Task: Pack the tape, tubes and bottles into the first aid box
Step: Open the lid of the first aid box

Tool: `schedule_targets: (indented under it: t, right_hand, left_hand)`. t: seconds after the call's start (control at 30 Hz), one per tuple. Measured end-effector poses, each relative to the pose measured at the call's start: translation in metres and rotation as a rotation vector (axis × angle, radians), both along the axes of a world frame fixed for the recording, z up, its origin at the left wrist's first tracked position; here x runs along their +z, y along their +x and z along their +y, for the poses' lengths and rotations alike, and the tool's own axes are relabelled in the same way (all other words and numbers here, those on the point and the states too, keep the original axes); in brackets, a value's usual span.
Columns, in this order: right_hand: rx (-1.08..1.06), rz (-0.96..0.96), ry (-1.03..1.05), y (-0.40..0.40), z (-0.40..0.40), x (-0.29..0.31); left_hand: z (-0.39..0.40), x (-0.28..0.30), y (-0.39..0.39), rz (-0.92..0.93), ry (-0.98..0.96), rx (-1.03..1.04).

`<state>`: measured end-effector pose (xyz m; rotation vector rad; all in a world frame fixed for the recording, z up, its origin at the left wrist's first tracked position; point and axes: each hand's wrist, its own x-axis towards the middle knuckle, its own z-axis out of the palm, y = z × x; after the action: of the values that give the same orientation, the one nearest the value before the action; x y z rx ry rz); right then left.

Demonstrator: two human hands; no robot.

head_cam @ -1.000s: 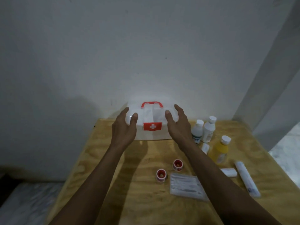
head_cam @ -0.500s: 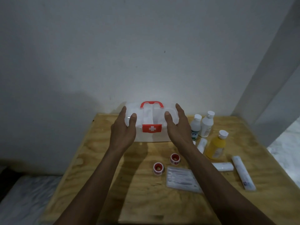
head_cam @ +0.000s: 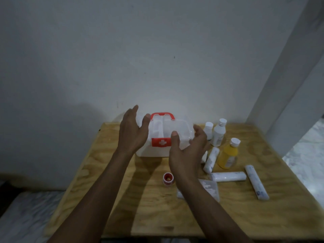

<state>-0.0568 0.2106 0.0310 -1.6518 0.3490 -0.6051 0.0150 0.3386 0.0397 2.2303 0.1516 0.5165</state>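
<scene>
From my remote seat I see a plywood bench (head_cam: 108, 181) with swirling pale grain, pushed against a plain grey-white wall (head_cam: 122, 58); a white column (head_cam: 284, 85) rises beyond my right hand, and marbled flooring (head_cam: 305, 155) shows past the bench's right edge.

The first aid box (head_cam: 164, 135) sits at the back of the bench between my hands; it is translucent white plastic with rounded corners, a red arched handle (head_cam: 162, 115) and a red latch (head_cam: 161, 142) bearing a white cross.

My left hand (head_cam: 133, 132) is open, fingers spread, at the box's left end; whether it touches I cannot tell; my right hand (head_cam: 188, 151) is open too, palm turned inward at the box's front right corner, thumb against the plastic; neither is closed on anything.

Right of my right hand stand two white bottles (head_cam: 218, 132) and a yellow bottle (head_cam: 228, 155) with a white cap; nearer lie three white tubes (head_cam: 228, 176), smooth cylinders; a clear packet (head_cam: 208, 188) lies partly under my right forearm; a red-rimmed tape roll (head_cam: 168, 178) lies between my forearms.

Half a second ago both hands lay flatter on the lid; now the left has lifted and the right has dropped lower; the second tape roll is hidden.
</scene>
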Motion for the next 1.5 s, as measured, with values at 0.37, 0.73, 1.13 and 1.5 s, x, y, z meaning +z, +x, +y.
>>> schedule_targets:
  t: [0.37, 0.73, 1.13, 1.5]
  right_hand:
    - [-0.062, 0.331, 0.729, 0.023, 0.037, -0.002]
    - [0.005, 0.102, 0.384, 0.0, 0.024, -0.006]
    - [0.375, -0.304, -1.148, 0.042, -0.044, -0.004]
    - [0.473, -0.413, -1.145, 0.05, -0.05, -0.001]
  left_hand:
    - [0.002, -0.004, 0.033, 0.192, 0.345, -0.127]
    - [0.0, 0.0, 0.026, 0.156, 0.355, -0.136]
    - [0.004, -0.009, 0.028, 0.154, 0.384, -0.136]
    - [0.001, -0.012, 0.007, 0.044, -0.005, -0.03]
